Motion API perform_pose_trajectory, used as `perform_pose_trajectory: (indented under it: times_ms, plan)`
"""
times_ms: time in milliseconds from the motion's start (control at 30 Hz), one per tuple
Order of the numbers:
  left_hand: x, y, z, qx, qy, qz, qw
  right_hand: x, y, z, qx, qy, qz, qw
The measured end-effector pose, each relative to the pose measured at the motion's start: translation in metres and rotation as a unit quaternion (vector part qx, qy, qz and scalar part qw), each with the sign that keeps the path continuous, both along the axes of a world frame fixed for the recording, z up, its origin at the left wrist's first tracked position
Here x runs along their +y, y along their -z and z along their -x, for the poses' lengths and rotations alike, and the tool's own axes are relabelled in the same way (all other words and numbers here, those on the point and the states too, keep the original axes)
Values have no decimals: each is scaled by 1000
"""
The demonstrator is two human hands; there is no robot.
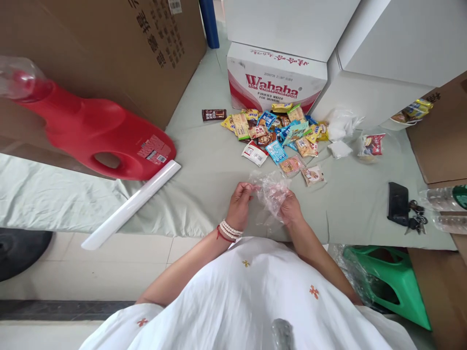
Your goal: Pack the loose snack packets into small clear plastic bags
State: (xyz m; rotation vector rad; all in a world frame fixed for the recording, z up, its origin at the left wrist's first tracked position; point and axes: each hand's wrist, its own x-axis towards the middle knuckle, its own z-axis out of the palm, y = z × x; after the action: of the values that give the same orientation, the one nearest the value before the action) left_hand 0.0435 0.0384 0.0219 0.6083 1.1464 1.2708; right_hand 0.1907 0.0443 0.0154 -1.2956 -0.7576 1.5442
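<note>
Gripping a clear bag (272, 192) over the sheet (204, 180), just short of the snacks (277, 131); fingers of left hand (240, 203) and right hand (291, 208) pinched on its film. Looked light, limp, slippery; best taken at the rim.

Bare sheet (207, 180) before the snack pile (277, 131); red jug (98, 131) left

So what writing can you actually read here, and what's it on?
"Wahaha": red letters on the white and red carton.
"PURIFIED WATER FOR DRINKING": same carton, below.
Red script on its top edge: too blurred.
Black characters on the brown cardboard box: too skewed to read.
Label on the red jug and the snack packets: too small.
The clear plastic bag in left hand and right hand: no print.
</note>
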Motion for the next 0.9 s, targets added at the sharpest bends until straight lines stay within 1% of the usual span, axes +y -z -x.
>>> perform_pose_trajectory:
  times_ms: [67,133,200,233,300,333,400,433,500,567,633,733,833,900]
  plan:
    - [5,-1,10,-49,-11,17,999,1,-3,-12,-8,49,-26,998]
    - [11,0,21,-71,-23,38,996,2,-6,-26,-14,82,-52,995]
    - [21,2,35,-42,-23,56,997,3,-9,-43,-37,91,-58,993]
    - [26,4,42,-20,-10,68,997,3,-10,-51,-59,90,-53,993]
    - [38,5,56,7,33,109,993,6,-10,-66,-113,94,-40,988]
    - [44,5,62,3,62,137,989,8,-10,-71,-135,99,-32,985]
    - [52,2,71,-43,112,178,977,13,-7,-78,-149,114,-8,982]
    - [53,0,72,-75,136,183,971,15,-5,-80,-143,123,7,982]
    - [50,-3,69,-122,191,168,959,18,-1,-80,-119,144,35,982]
    - [42,-5,62,-106,240,151,953,19,3,-78,-92,155,53,982]
    - [32,-6,55,-56,262,149,952,18,4,-79,-75,153,61,983]
    - [26,-10,52,-19,239,139,961,15,2,-85,-84,127,68,986]
    - [29,-13,57,-1,254,148,956,14,-2,-94,-130,77,61,987]
    - [34,-10,63,53,259,157,952,15,-2,-99,-175,52,42,982]
